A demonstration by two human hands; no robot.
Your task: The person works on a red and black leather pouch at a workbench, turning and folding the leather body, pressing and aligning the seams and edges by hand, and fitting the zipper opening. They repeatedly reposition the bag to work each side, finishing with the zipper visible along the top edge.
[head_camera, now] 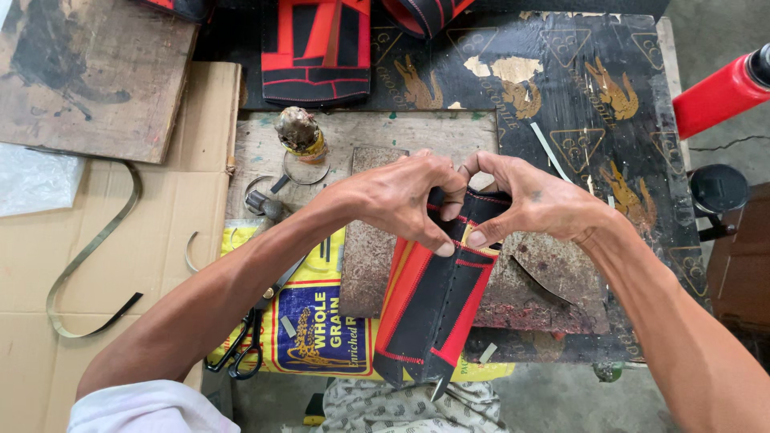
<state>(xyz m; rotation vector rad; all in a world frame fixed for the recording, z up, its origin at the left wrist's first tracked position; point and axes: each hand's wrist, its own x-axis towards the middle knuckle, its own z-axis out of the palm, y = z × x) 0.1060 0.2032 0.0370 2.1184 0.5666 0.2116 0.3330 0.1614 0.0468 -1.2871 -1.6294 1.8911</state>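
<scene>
A red and black stitched leather piece (433,309) lies over a rusty metal slab (365,265) and hangs past the table's near edge. My left hand (397,196) pinches its top end from the left, thumb pressed on the fold. My right hand (533,200) grips the same top end from the right, fingers curled over the edge. Both hands meet above the slab. The part of the piece under my fingers is hidden.
Black-handled scissors (245,345) lie on a yellow printed sack (317,321) at the left. A glue-crusted small bottle (299,132) stands behind the slab. More red and black pieces (317,52) lie at the back. Cardboard (88,265) with strips covers the left; a red cylinder (718,96) sticks in at right.
</scene>
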